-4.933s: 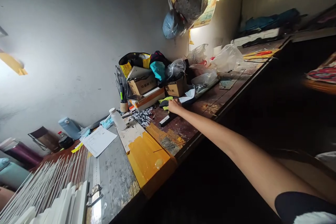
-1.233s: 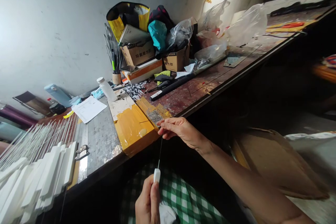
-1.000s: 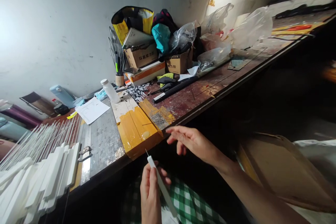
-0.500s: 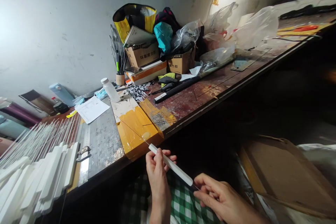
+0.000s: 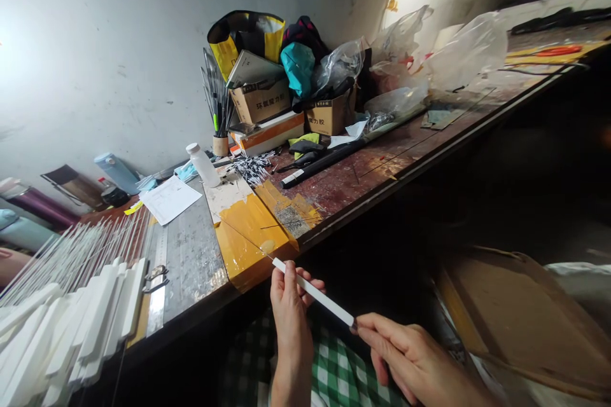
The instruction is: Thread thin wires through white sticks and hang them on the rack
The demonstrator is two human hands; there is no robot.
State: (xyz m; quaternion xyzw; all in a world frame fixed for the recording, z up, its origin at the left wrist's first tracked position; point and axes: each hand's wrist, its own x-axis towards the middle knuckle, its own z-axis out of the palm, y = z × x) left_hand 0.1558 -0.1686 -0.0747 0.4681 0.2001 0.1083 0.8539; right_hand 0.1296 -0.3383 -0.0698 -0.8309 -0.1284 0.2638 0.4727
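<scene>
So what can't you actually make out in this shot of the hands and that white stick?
Head view only:
- Right hand: wrist and arm cut off by the bottom edge.
- Thin rod leaving the white stick: too fine to follow; its far end fades against the yellow tape.
- Whatever the right hand pinches at the stick's near end: covered by its fingertips.
- Left hand: its palm side is turned away.
- Box labels: too small to read.
- Under the bench: too dark.

I saw a white stick [image 5: 314, 292], green-and-white checked cloth [image 5: 334, 372], yellow tape [image 5: 248, 235] on the dark red-brown bench [image 5: 382, 165], a teal bag [image 5: 296, 67], and white rods [image 5: 71, 324] at left
</scene>
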